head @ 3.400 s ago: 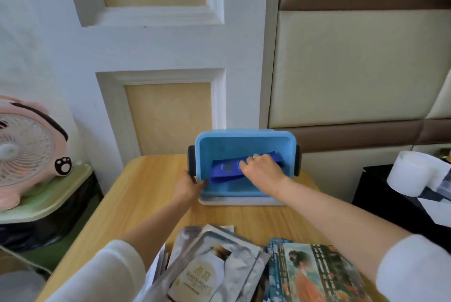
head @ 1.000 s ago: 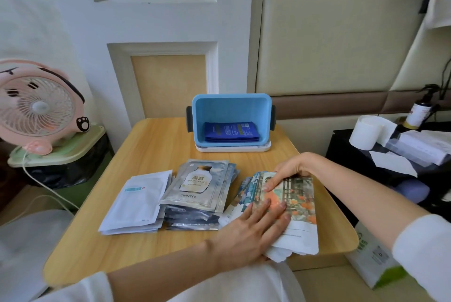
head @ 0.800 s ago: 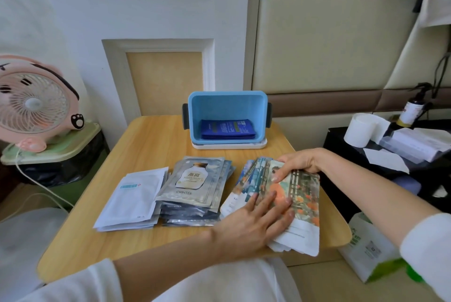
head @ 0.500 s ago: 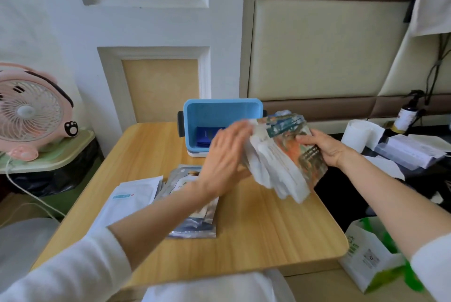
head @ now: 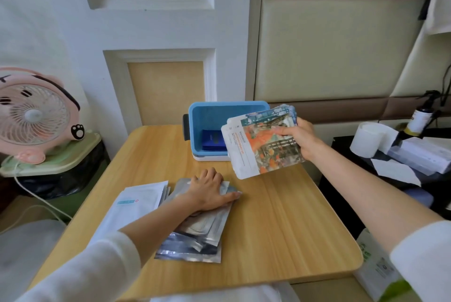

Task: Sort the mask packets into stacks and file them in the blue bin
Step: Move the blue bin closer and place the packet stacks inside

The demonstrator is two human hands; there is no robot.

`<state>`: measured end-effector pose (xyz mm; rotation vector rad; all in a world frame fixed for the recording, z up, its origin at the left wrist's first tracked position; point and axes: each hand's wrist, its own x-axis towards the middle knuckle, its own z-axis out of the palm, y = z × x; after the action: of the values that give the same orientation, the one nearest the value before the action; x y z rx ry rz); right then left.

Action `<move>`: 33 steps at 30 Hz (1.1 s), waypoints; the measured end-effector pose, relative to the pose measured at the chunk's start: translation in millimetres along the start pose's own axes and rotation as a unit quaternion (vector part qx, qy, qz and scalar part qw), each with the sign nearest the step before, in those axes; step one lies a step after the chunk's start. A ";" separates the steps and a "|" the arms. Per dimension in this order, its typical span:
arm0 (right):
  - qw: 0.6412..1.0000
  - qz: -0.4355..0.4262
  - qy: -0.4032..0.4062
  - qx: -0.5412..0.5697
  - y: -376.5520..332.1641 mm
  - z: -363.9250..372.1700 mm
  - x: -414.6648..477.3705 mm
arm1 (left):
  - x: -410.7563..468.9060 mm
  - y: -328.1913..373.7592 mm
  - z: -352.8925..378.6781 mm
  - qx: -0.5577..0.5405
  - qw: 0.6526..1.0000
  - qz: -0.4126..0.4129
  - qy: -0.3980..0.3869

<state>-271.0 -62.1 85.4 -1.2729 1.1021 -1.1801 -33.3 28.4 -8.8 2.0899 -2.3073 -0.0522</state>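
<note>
Right hand pinches the illustrated stack aloft before the blue bin — dark blue packets already filed. Left hand presses flat on silver packets; white packets wait beside them.

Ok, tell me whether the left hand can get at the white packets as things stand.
Probably yes. The left hand lies flat on the silver packets, right beside the white packets, which lie uncovered on the table with nothing between them.
</note>
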 end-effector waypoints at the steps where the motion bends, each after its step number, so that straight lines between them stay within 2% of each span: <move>1: 1.000 -0.005 -0.008 -0.005 -0.1 4.6 0.4 | -3.7 1.8 1.5 0.003 1.000 0.005 0.005; 4: 0.999 -0.013 -0.031 -0.017 1.1 15.6 0.7 | -10.9 8.2 2.4 -0.008 1.000 0.026 0.001; 6: 0.999 -0.016 -0.040 -0.012 2.0 19.4 1.6 | -10.6 -0.4 -7.4 -0.173 0.982 0.020 -0.076; 8: 0.998 -0.014 -0.061 0.022 1.2 16.9 3.9 | -5.9 -23.5 -25.4 -0.399 0.904 0.031 -0.153; 10: 0.990 -0.010 -0.107 0.089 -0.6 9.2 7.3 | -3.3 -42.7 -42.9 -0.510 0.841 0.034 -0.177; 12: 0.972 -0.013 -0.160 0.169 0.6 3.4 9.0 | 7.5 -50.2 -49.1 -0.624 0.767 -0.017 -0.149; 14: 0.954 -0.024 -0.199 0.224 4.7 2.0 9.0 | 20.1 -43.3 -50.5 -0.739 0.656 -0.057 -0.145; 16: 0.951 -0.003 -0.212 0.226 9.3 5.5 10.3 | 27.8 -26.8 -54.2 -0.822 0.547 -0.024 -0.155; 17: 0.957 0.019 -0.207 0.204 12.4 7.2 12.3 | 31.6 -21.0 -56.0 -0.852 0.504 0.001 -0.140; 18: 0.966 0.047 -0.194 0.166 15.4 8.9 14.0 | 33.1 -16.0 -61.0 -0.868 0.481 0.019 -0.118; 19: 0.975 0.075 -0.173 0.114 16.9 11.2 13.7 | 35.2 -13.5 -65.9 -0.867 0.488 0.026 -0.098; 21: 0.988 0.100 -0.108 0.044 23.7 15.3 14.4 | 38.5 -13.6 -72.9 -0.824 0.560 0.027 -0.078; 25: 0.995 0.054 0.010 0.083 39.0 26.8 9.0 | 50.9 -21.7 -74.1 -0.680 0.729 0.008 -0.077; 27: 0.992 0.027 0.051 0.109 47.8 33.0 5.7 | 56.3 -18.8 -71.9 -0.618 0.785 -0.028 -0.038; 28: 0.991 0.013 0.070 0.116 50.5 35.6 4.7 | 58.9 -16.2 -69.4 -0.609 0.792 -0.046 0.003; 31: 0.989 -0.015 0.085 0.119 53.9 36.5 6.3 | 63.6 -12.3 -66.2 -0.619 0.774 -0.057 0.120; 33: 0.995 -0.001 0.063 0.077 58.5 33.5 5.4 | 63.8 -13.9 -55.5 -0.616 0.780 -0.032 0.111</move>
<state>-235.9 -66.9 27.8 -1.0947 1.0788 -1.3350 -23.4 -36.7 45.9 1.3025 -1.3132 -0.9523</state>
